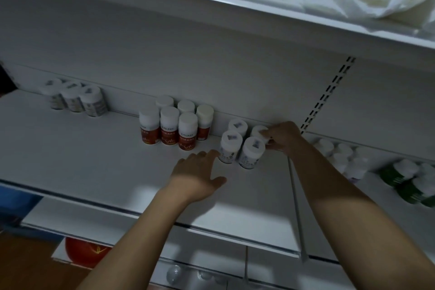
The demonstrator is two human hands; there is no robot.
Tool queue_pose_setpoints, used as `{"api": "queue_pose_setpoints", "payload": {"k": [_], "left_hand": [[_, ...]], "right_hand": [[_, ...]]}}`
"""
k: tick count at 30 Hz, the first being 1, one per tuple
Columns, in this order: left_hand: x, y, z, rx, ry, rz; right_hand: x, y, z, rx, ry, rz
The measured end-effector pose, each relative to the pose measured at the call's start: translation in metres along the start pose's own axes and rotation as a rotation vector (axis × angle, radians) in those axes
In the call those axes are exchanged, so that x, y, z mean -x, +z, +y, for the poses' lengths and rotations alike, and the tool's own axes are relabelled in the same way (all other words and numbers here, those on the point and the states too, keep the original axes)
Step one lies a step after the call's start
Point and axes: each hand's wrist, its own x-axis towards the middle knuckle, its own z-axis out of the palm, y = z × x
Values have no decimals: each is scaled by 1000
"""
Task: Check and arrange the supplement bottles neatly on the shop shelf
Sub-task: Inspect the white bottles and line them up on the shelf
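A block of white bottles with grey-marked caps stands on the white shelf [94, 160]. My right hand [281, 138] grips the back right bottle [257, 130] of that block. My left hand [197, 175] lies flat on the shelf, fingers straight, fingertips touching the side of the front left bottle [229, 147]. The front right bottle [251, 152] stands beside it, and the back left bottle [237, 126] is behind. Left of them stand several red-labelled bottles [169, 128] with white caps in two rows.
Three grey-labelled bottles [77, 99] stand at the far left back. White bottles [341, 158] and green bottles [409, 181] stand to the right past the shelf joint. The upper shelf [211, 4] carries crumpled white bags. A red ball [82, 252] lies below.
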Motion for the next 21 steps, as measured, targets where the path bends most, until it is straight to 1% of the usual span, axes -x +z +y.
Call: {"api": "queue_pose_setpoints", "payload": {"k": [4,8,12,13,14,16,17,19,21], "left_hand": [[-1,-2,-2,19,-2,6],[-1,-3,-3,26,-4,-4],[-1,-4,-4,41,-10,-5],[-1,-5,-4,47,-13,-4],[0,-5,-4,53,-17,-2],[1,-5,-5,65,-27,0],[2,-5,-5,68,-33,-2],[3,-4,-7,64,-39,-9],[4,-4,-8,55,-42,-15]], "right_hand": [[-5,2,3,-48,24,-18],[-2,4,4,-43,18,-31],[6,6,-2,4,-18,-3],[8,7,-4,70,-36,17],[10,6,-6,185,-77,42],[19,6,-13,517,-209,109],[27,8,-16,634,-280,137],[38,13,-22,750,-400,170],[42,20,-29,811,-469,181]]}}
